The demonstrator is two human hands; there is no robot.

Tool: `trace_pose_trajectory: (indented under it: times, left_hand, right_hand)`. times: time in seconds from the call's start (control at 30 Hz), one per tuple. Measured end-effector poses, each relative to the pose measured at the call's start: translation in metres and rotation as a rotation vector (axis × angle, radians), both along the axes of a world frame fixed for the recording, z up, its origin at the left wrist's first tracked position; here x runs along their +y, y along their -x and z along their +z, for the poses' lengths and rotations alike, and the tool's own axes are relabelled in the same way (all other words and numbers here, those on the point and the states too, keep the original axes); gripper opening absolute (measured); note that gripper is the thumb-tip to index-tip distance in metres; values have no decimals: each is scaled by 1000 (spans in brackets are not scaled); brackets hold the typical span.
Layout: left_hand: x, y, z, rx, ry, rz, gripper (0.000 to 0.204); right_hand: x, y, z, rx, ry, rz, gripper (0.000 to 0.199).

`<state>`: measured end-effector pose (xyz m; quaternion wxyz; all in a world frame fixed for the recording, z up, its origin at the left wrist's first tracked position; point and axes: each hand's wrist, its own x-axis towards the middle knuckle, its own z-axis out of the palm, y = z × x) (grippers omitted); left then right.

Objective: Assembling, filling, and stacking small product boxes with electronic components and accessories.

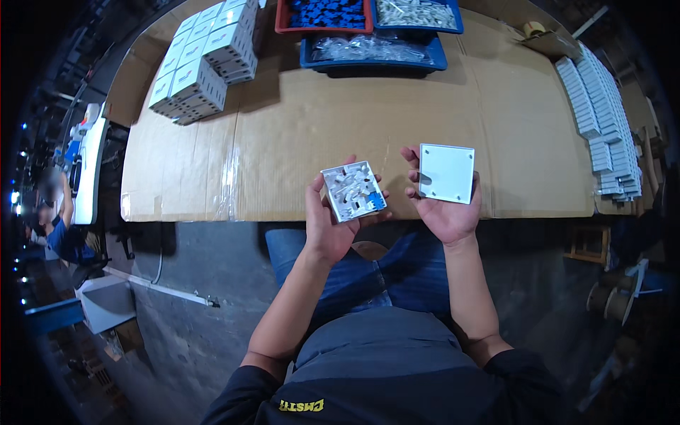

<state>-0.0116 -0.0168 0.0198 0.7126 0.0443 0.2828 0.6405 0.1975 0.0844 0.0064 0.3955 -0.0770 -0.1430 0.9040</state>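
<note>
My left hand [328,219] is closed round the edges of a square white plastic box [347,185], its open side facing up. Inside it lie small white parts, and a blue piece [375,202] sits at its lower right corner. To the right, my right hand [448,216] holds a flat square white cover [446,173] with a small dark dot near each corner. Box and cover are apart, both held above the table's near edge.
Stacked white boxes [202,67] stand at the back left of the cardboard-covered table [304,120]. Behind it are a red bin [283,21] of blue parts and blue bins [375,69] of clear bags and white parts. White pieces [602,120] are stacked at right. Another person [67,234] is far left.
</note>
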Motion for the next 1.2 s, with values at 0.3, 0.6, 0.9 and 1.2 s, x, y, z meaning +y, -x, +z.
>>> trace_pose_trajectory:
  times: [0.3, 0.6, 0.9, 1.2]
  left_hand:
    - [3, -4, -10, 29, -27, 27, 73]
    - [3, 1, -9, -61, -9, 1, 68]
    - [1, -6, -6, -22, -23, -14, 75]
    - [-1, -8, -2, -22, -19, -41, 76]
  right_hand:
    - [1, -9, 2, -176, -74, -46, 76]
    - [3, -8, 17, -228, -133, 30, 96]
    - [11, -4, 24, -260, -53, -44, 102]
    - [23, 0, 28, -134, -201, 15, 100]
